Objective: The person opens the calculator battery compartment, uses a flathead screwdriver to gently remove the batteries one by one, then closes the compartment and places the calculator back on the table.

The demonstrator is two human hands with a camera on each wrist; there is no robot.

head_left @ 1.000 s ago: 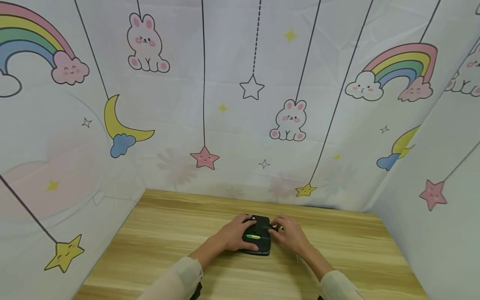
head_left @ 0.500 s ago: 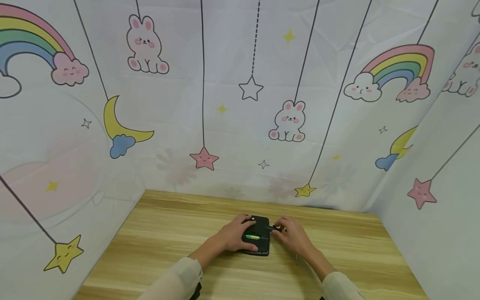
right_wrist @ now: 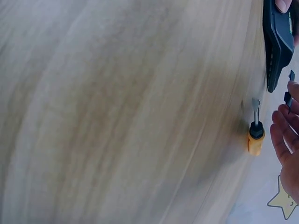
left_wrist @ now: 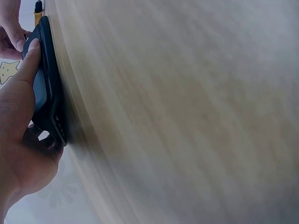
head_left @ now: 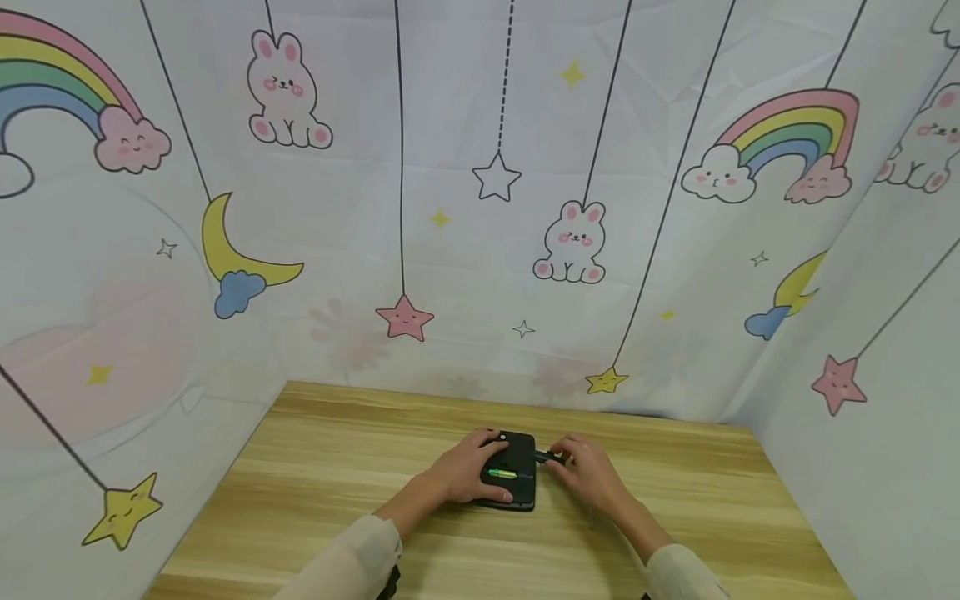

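Note:
A flat black device (head_left: 517, 454) with rounded corners lies on the wooden table, a green and yellow battery (head_left: 502, 474) showing in a recess of its upper face. My left hand (head_left: 461, 471) holds the device by its left side, the thumb on the near end and fingers over the far end. Just off the device's right edge, my right hand (head_left: 588, 471) pinches a small black piece (right_wrist: 288, 95) that looks like a battery cover. In the right wrist view this piece is apart from the device.
A screwdriver (right_wrist: 255, 128) with an orange and black handle lies on the table close by the right hand, mostly hidden in the head view. White cloth walls with printed rabbits, stars and rainbows (head_left: 787, 133) border the table's (head_left: 360, 425) back and sides.
My right hand has shifted slightly right, drawing the small black piece away from the device's edge. The left hand keeps its hold on the device.

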